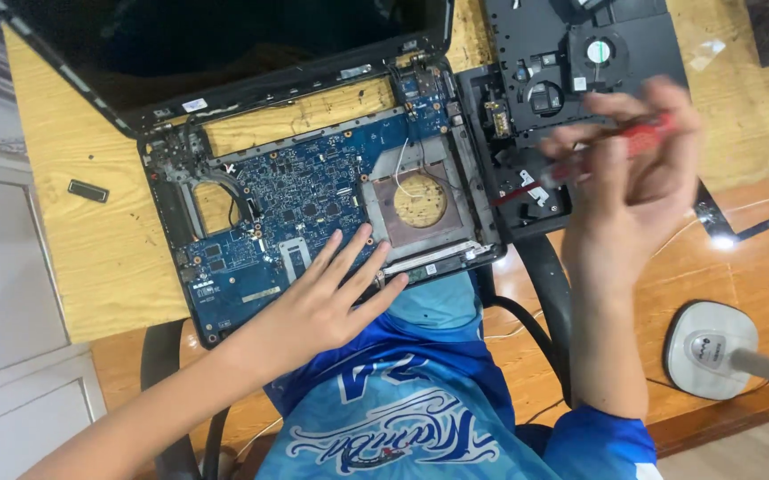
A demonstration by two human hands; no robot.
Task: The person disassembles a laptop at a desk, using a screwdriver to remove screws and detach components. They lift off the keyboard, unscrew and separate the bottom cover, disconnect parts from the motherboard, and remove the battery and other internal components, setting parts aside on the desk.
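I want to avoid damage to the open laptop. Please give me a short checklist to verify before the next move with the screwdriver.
1. Left hand steadies the laptop: ok, it lies flat on the blue circuit board near the front edge.
2. Right hand grips the red screwdriver: ok, fingers wrap its handle.
3. Screwdriver tip position: cannot tell, the picture is blurred there.
4. Laptop rests fully on the wooden board: not ok, its front edge hangs over toward the lap.
5. Removed black cover is out of the way: ok, it lies to the right of the laptop.
6. Loose screws kept safe: cannot tell, none are visible.
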